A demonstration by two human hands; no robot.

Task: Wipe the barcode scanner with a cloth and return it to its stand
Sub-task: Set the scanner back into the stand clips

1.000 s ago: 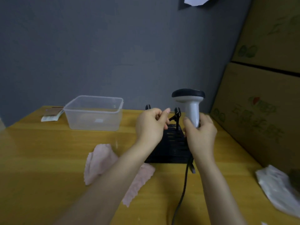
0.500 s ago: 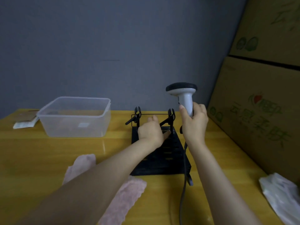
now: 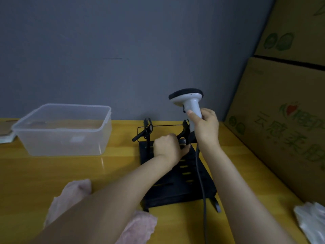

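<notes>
My right hand point(image 3: 205, 127) grips the handle of the white barcode scanner point(image 3: 189, 101), held upright with its black-topped head above the right rear clamp of the black stand point(image 3: 175, 187). Its dark cable point(image 3: 202, 182) runs down over the stand toward me. My left hand point(image 3: 167, 148) rests on the stand's upper part, fingers curled at the right clamp arm. The pink cloth point(image 3: 70, 196) lies flat on the yellow table point(image 3: 70, 169) at the near left, partly under my left forearm.
A clear plastic tub point(image 3: 61, 131) stands at the back left, with paper point(image 3: 5, 136) beside it. Cardboard boxes point(image 3: 281, 120) wall off the right side. A white crumpled bag point(image 3: 311, 221) lies at the near right. A grey wall runs behind the table.
My left hand dropped from beside the scanner onto the stand by the right clamp. The scanner stayed upright in my right hand, and my view shifted right and closer.
</notes>
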